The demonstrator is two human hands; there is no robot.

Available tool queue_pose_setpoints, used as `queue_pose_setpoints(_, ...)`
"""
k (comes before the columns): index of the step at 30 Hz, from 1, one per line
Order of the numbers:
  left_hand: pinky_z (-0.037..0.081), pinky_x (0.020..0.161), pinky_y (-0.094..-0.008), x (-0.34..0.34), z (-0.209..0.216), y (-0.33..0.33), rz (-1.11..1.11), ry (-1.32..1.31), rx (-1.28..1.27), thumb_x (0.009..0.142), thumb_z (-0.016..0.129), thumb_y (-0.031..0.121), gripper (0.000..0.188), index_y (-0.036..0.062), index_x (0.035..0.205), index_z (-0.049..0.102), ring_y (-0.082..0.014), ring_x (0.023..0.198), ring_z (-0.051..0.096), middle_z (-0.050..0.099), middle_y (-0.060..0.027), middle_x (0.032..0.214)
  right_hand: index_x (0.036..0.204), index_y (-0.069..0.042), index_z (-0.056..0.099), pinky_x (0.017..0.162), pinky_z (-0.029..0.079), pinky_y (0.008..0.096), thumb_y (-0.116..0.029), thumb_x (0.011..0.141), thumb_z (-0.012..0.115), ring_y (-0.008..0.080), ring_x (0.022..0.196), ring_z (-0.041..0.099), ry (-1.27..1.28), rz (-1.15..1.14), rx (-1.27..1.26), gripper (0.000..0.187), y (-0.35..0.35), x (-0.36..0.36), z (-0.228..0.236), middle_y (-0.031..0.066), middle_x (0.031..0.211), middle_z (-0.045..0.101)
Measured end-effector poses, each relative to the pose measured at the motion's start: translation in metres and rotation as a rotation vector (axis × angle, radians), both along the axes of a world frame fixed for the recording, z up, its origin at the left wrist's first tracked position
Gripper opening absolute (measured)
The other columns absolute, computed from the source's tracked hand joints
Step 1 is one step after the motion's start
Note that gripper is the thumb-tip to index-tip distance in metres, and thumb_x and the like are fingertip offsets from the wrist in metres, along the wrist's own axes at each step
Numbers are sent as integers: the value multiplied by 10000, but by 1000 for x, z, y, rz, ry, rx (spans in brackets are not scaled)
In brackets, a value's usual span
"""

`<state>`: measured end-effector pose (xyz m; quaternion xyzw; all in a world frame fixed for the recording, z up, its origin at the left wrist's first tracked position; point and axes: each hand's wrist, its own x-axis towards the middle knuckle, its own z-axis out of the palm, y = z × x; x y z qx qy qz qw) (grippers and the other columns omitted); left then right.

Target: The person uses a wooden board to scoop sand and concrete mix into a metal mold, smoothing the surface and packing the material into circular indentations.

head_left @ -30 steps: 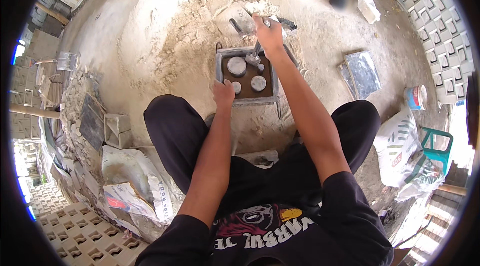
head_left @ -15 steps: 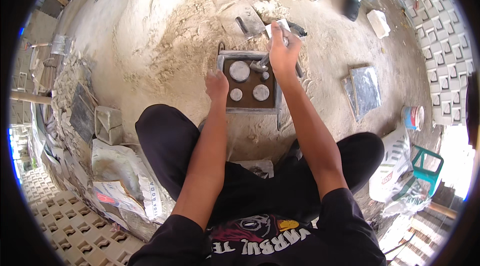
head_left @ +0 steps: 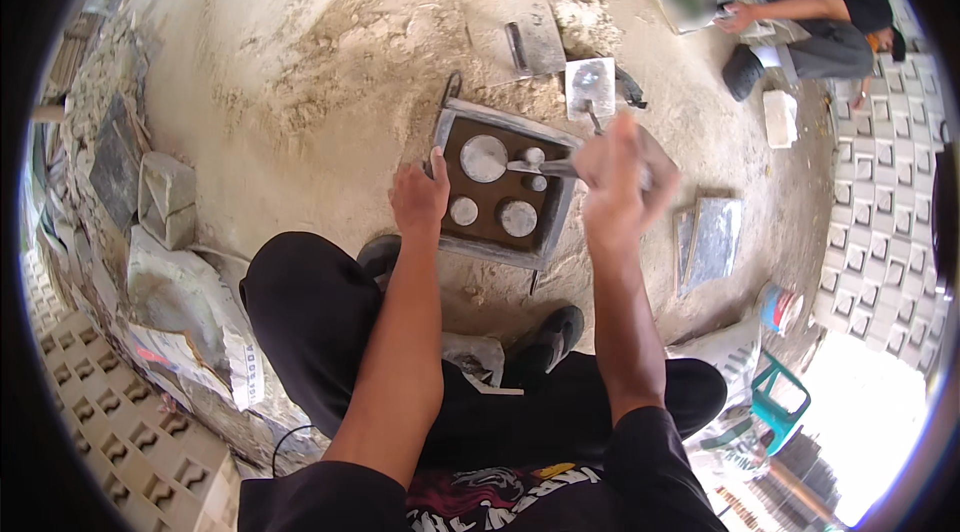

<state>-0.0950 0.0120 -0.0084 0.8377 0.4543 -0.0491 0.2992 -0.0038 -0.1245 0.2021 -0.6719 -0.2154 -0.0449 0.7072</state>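
A square mould frame (head_left: 505, 257) sits on the ground before my knees, slightly turned. Brown, packed-looking material fills it. Several pale round discs of different sizes show in its surface, among them a large disc (head_left: 484, 159) at the far left and another disc (head_left: 518, 219) at the near right. My left hand (head_left: 418, 194) grips the frame's left rim, thumb over the edge. My right hand (head_left: 625, 172), smeared by motion, is closed on a slim metal tool (head_left: 552, 168). The tool reaches left across the right rim, its tip beside the large disc.
Beyond the frame lie a flat board with a dark handle (head_left: 535, 42) and a pale square plate (head_left: 590, 82). Loose sand (head_left: 370, 42) spreads at the far left. Dark slabs (head_left: 710, 242) lie to the right, near a green stool (head_left: 778, 397). A co-worker's hand (head_left: 738, 17) works at another mould.
My right hand has moved right and nearer, and the tool now lies almost level. The frame appears turned clockwise. The whole view has shifted, showing more of the co-worker. My left hand remains at the rim.
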Motion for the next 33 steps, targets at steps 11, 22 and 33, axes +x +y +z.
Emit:
queue_pose_setpoints(11, 430, 931, -458, 1, -9, 1, 16, -10, 26, 941, 394, 556, 597, 38, 998, 685, -322, 1053, 577, 623, -160, 1048, 542, -91, 316, 380, 195, 257, -175, 997, 430, 74, 400, 249, 119, 313, 202, 477, -23, 13, -1, 15, 487, 343)
queue_pose_setpoints(22, 444, 936, -461, 1, 1, 1, 13, -34, 24, 947, 389, 542, 626, -9, 1052, 667, -373, 1063, 577, 628, -223, 1084, 545, -23, 369, 416, 218, 275, -39, 925, 562, 51, 458, 305, 48, 335, -112, 426, -14, 4, -36, -17, 485, 397)
queue_pose_setpoints(33, 442, 911, -462, 1, -7, 1, 8, -39, 34, 945, 400, 542, 612, 6, 976, 693, -346, 1032, 587, 637, -183, 1019, 644, 36, 515, 437, 245, 293, -112, 913, 599, 84, 473, 326, -11, 688, -324, 318, 12, 20, -37, 42, 501, 393)
